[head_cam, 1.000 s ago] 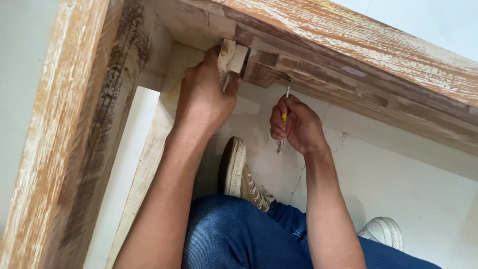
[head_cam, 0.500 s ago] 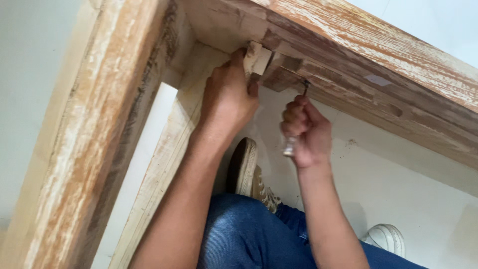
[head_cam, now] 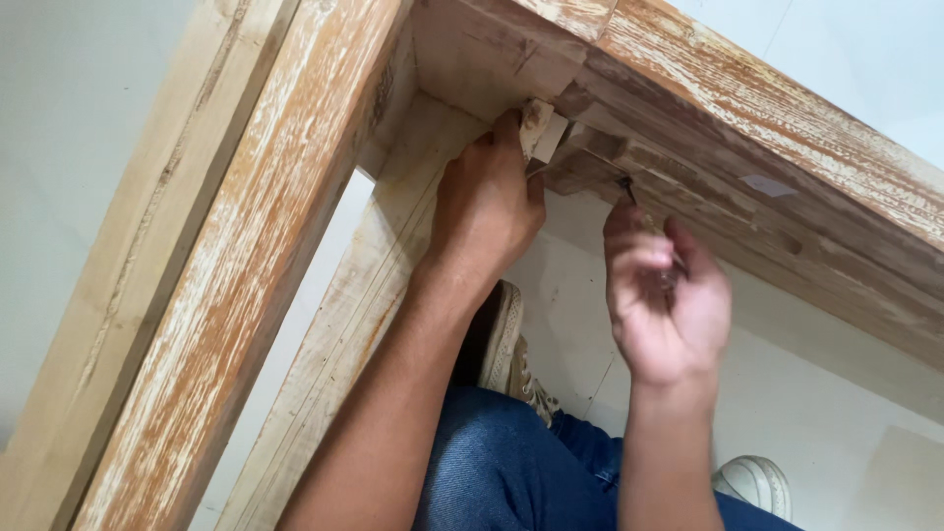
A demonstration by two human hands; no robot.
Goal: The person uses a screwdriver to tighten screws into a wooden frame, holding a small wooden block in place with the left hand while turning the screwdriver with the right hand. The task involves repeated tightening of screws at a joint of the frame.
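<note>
While the left hand [head_cam: 487,211] pinches a wood block [head_cam: 541,128], the right hand [head_cam: 664,300] seemingly grips a screwdriver [head_cam: 629,192].

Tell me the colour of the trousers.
Blue denim trousers, clearest in the head view, below both arms.

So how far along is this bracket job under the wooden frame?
Done: the small wooden block sits in the frame's corner. In hand: left hand presses it there; right hand works a screwdriver against the rail. Left: whether the screw is seated can't be seen.
</note>
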